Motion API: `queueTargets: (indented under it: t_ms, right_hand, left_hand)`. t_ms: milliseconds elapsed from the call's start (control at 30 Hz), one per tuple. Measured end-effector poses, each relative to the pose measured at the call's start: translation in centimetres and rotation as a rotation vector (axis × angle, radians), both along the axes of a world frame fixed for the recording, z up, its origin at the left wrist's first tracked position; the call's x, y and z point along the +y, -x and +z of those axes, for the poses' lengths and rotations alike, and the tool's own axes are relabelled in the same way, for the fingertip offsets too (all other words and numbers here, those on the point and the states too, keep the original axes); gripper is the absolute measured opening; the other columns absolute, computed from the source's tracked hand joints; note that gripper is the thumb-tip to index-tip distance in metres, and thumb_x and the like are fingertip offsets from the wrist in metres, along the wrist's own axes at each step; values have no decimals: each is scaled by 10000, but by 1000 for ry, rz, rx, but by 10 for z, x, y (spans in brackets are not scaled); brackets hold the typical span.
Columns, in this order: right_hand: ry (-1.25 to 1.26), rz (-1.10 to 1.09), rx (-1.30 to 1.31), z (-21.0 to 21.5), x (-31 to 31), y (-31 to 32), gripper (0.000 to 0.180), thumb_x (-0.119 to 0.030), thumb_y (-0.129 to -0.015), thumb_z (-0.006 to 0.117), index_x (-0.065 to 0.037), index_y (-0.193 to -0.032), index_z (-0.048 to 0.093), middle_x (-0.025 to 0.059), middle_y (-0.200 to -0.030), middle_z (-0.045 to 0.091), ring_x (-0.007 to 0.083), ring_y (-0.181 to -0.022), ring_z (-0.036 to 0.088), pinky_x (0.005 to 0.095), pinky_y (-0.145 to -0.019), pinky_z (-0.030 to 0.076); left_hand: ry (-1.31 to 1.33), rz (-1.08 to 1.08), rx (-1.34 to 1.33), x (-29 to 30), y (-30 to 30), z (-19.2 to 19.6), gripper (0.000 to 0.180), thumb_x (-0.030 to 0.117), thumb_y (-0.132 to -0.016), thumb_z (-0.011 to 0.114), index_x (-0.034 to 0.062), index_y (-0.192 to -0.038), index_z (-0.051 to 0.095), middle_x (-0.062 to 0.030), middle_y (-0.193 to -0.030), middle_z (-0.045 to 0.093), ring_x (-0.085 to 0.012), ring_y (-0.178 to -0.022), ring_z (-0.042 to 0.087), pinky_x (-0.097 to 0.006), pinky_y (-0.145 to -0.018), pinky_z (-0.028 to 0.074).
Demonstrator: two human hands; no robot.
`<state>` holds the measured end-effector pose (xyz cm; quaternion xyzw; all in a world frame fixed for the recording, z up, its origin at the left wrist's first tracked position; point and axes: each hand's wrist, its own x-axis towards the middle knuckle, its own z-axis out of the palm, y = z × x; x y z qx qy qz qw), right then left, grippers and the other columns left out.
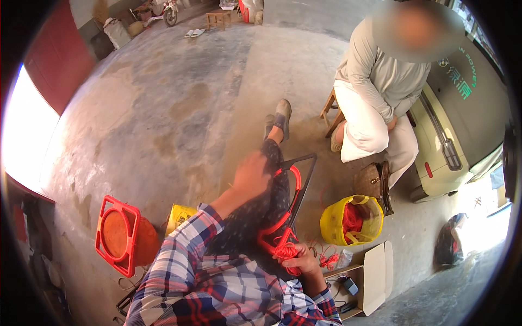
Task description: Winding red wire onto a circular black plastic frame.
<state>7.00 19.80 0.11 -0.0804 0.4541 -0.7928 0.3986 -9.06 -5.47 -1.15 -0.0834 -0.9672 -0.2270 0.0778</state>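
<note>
Across my lap lies a dark, angular frame (308, 182), partly covered with red cord wound along its edge (296, 179). My right hand (303, 262) is closed around a bundle of red cord (286, 251) at the frame's near end. Over my dark, speckled trousers, my left hand (253, 175) is smeared by motion close to the frame's far end. Its fingers cannot be made out, nor whether it holds a strand. Loose red cord (328, 259) trails beside my right hand.
On the right stand a yellow bucket (327, 225) with red cord inside, a brown handbag (368, 182) and an open cardboard box (375, 280). Leftward are a red-framed orange container (124, 236) and a yellow container (178, 216). Another person (375, 98) sits on a wooden stool beside a green vehicle (462, 108).
</note>
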Motion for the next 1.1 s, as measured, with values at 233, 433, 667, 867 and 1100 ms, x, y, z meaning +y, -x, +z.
queueTargets:
  t_ms: [233,433,667,867,1100]
  right_hand:
    - [7,43,-57,-2,2,2,348,-17,-732,722,20,-1072,660,38,-1002,675,113,-920,606,246,-848,450]
    - [68,58,-65,-13,3,0,331,0,-742,710,21,-1069,662,43,-1010,675,116,-927,607,240,-853,448]
    - [88,65,-45,-10,-1,3,321,-12,-752,713,26,-1067,661,31,-1006,672,103,-915,602,232,-846,450]
    - [13,-4,0,1,-1,4,301,-25,-756,708,21,-1051,669,31,-991,673,107,-906,600,233,-833,449]
    - [91,48,14,7,-4,4,313,-39,-739,728,19,-1042,678,56,-1010,679,126,-952,598,262,-893,428]
  left_hand:
    - [-35,119,-264,-11,-11,-32,650,343,-850,596,51,-1383,365,-192,-1482,277,-383,-1347,292,-456,-1090,291]
    - [4,38,-414,-7,-11,-32,643,387,-860,580,69,-1384,383,-185,-1478,296,-383,-1333,318,-453,-1076,326]
    - [-18,76,-370,-9,-10,-32,626,375,-851,593,65,-1363,410,-188,-1461,325,-384,-1316,341,-459,-1054,351]
    - [-11,72,-349,-6,-9,-32,624,370,-844,605,67,-1357,417,-178,-1449,344,-375,-1304,358,-461,-1044,363]
    - [-10,68,-318,-6,-13,-36,630,355,-834,620,56,-1351,421,-178,-1433,367,-379,-1281,379,-445,-1036,373]
